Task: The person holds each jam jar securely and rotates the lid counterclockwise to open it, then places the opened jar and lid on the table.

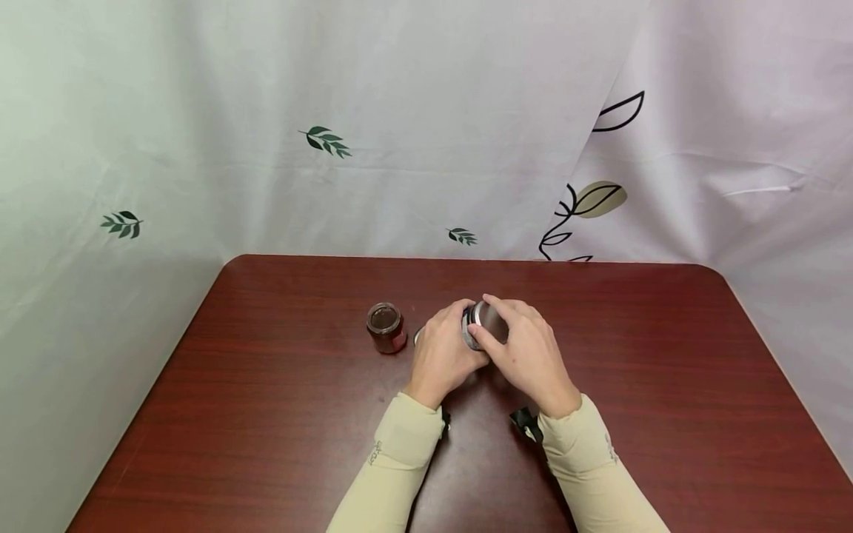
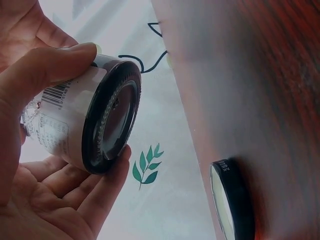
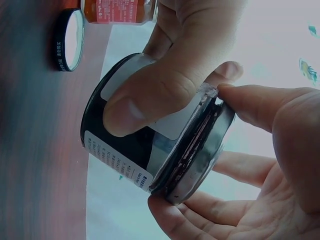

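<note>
A glass jar (image 3: 165, 145) with dark contents and white labels is held tilted above the table. My left hand (image 1: 445, 348) grips its body, with the thumb (image 3: 125, 112) pressed along the side. My right hand (image 1: 529, 355) pinches the jar's metal lid (image 3: 207, 160) at its rim between thumb and fingers. The lid sits on the jar's mouth, and whether it is loose I cannot tell. In the left wrist view the jar's round base (image 2: 120, 120) faces the camera, while the lid end is hidden behind my hand.
An open jar (image 1: 388, 340) with a red label stands upright, left of my hands. Beside it a black-rimmed lid (image 3: 61, 42) lies with its white inside up, partly behind my left hand in the head view. A patterned white curtain (image 1: 400, 192) hangs behind the brown table (image 1: 280, 414).
</note>
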A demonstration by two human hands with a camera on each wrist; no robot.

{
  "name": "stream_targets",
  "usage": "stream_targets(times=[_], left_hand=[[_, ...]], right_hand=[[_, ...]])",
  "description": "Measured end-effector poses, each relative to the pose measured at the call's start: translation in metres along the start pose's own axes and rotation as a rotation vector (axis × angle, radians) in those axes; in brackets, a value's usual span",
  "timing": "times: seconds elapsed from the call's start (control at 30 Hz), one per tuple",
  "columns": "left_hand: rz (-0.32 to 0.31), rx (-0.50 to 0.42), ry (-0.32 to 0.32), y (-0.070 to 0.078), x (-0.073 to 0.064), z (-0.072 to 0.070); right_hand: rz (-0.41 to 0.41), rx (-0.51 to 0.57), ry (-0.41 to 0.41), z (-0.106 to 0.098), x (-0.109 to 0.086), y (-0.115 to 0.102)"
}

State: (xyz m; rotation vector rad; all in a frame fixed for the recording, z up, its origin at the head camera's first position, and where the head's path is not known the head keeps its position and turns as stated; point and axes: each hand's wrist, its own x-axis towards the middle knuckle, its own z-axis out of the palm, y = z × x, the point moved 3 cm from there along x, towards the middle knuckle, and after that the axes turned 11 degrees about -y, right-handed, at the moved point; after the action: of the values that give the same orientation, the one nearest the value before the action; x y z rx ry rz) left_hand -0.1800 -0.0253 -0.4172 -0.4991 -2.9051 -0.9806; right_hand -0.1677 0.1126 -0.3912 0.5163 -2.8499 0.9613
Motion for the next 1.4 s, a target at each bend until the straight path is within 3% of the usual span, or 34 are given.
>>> stream_targets(times=[1.4], left_hand=[[-0.006,0.015,-0.013,0.0009,0.001,-0.0015]], right_hand=[[-0.081,-0.03,-0.004,-0.002,-0.0001,0.0016]])
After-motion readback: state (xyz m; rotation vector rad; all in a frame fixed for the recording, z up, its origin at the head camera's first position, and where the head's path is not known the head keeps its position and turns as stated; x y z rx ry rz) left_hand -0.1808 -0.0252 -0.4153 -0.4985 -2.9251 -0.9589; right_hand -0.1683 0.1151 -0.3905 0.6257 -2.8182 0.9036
